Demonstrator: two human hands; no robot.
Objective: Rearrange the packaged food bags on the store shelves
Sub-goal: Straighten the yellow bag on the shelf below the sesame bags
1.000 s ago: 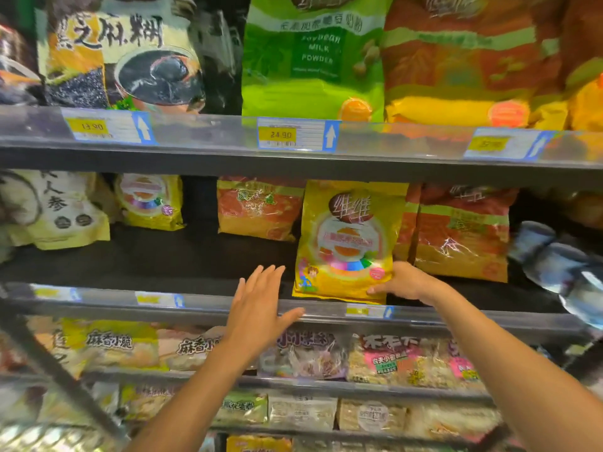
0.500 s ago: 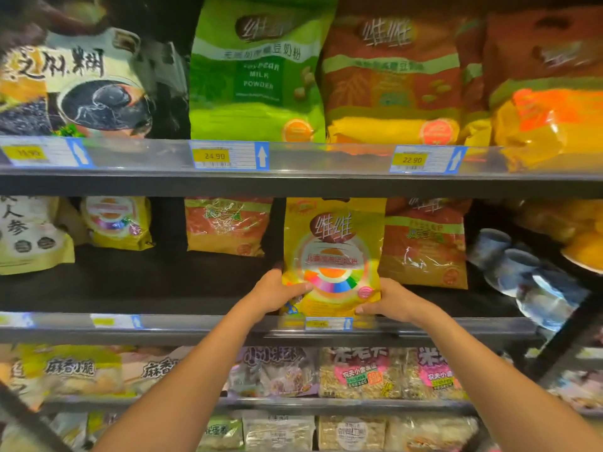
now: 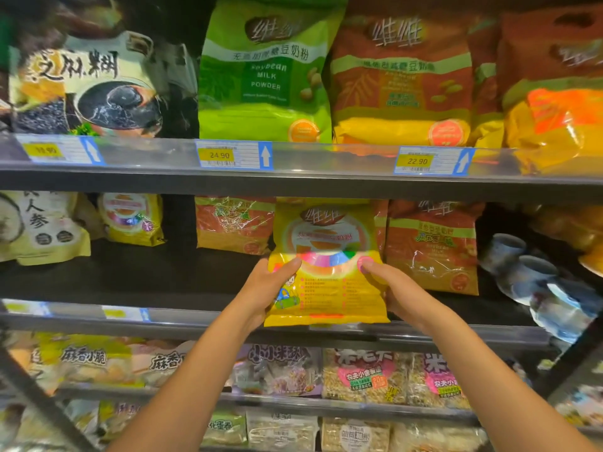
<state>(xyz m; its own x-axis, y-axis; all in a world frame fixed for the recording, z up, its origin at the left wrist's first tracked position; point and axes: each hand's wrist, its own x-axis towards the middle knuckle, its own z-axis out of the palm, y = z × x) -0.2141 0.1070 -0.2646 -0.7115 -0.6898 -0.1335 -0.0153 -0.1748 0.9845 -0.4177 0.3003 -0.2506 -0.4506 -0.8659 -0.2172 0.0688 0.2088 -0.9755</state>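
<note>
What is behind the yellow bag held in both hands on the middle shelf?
Orange bags show past the yellow bag's top right edge, with another orange bag at its left. Whatever is directly behind is covered.

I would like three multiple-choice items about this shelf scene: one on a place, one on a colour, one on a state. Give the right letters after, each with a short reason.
1. Where is the yellow bag that is being handled?
A. top shelf
B. middle shelf
C. bottom shelf

2. What colour is the soybean milk powder bag above the 24.90 tag?
A. green
B. blue
C. white

3. How is the yellow bag held?
A. by the left hand only
B. by the right hand only
C. by both hands

Answers:
1 B: its bottom edge stands at the front rail of the middle shelf, between orange bags.
2 A: its whole front is bright green.
3 C: the left hand grips its left edge and the right hand its right edge, thumbs on the front.
</note>
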